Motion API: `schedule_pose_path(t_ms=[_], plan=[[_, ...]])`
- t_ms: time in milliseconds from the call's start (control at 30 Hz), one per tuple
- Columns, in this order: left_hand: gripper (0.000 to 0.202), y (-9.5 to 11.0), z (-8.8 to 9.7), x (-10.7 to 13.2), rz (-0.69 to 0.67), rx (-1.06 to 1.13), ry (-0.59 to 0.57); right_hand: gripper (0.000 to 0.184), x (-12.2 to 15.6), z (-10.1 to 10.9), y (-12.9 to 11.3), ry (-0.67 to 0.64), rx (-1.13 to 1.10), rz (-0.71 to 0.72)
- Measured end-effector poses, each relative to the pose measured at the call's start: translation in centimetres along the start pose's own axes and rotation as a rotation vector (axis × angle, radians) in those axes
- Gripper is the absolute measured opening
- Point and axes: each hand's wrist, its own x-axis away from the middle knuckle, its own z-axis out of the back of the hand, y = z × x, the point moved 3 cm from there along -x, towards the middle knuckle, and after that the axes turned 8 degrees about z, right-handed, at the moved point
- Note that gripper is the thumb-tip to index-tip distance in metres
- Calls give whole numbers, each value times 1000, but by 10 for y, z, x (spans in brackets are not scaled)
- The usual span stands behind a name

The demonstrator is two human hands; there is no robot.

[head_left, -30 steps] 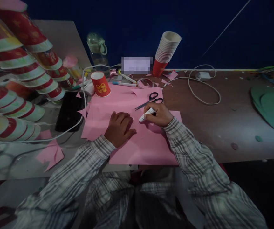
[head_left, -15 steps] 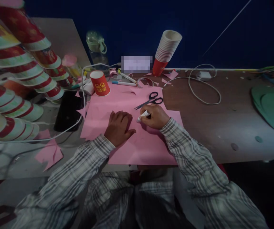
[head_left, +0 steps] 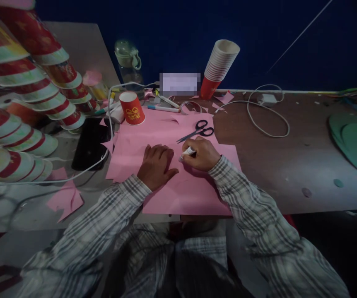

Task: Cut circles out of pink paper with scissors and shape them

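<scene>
My right hand [head_left: 201, 154] is closed round a short white stick that looks like a glue stick [head_left: 188, 152], its end down at the pink paper [head_left: 187, 198]. My left hand [head_left: 156, 165] lies on the same paper, fingers stretched out and thumb apart, with nothing in it. Just beyond my right hand rest black-handled scissors [head_left: 194, 133], blades pointing left. A red paper cup [head_left: 131, 109] stands upside down near the paper's far left corner. The fingertips of my right hand are partly hidden.
On the left rise tall stacks of red and white cups [head_left: 38, 89], near a black phone [head_left: 90, 145] with a white cable across it. Another cup stack [head_left: 218, 66] leans at the back. Markers [head_left: 162, 109], a bottle [head_left: 129, 64] and a charger [head_left: 267, 99] lie or stand beyond.
The whole view has shifted slightly. My right hand and the white stick have moved very little over the paper; my left hand stays flat in place.
</scene>
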Motion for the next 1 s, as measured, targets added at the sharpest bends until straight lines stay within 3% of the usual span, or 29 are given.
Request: schedule_pose_path(t_ms=[167, 300, 433, 567, 667, 767, 867, 1000], plan=[[53, 1, 1, -1, 5, 28, -2, 8, -2, 1, 10, 68, 167, -50], [55, 2, 3, -1, 10, 25, 10, 8, 0, 8, 12, 154, 93, -91], [54, 2, 2, 0, -1, -2, 3, 10, 1, 2, 0, 93, 7, -38], [53, 0, 0, 0, 5, 9, 1, 10, -2, -5, 2, 47, 140, -16], [54, 0, -1, 0, 1, 12, 2, 10, -2, -1, 10, 135, 226, -55], [55, 1, 0, 0, 7, 4, 0, 10, 0, 3, 11, 195, 148, -85], [55, 1, 1, 0, 6, 3, -7, 11, 1, 0, 3, 134, 43, -38], [56, 1, 1, 0, 10, 12, 1, 9, -2, -6, 2, 67, 143, -10]])
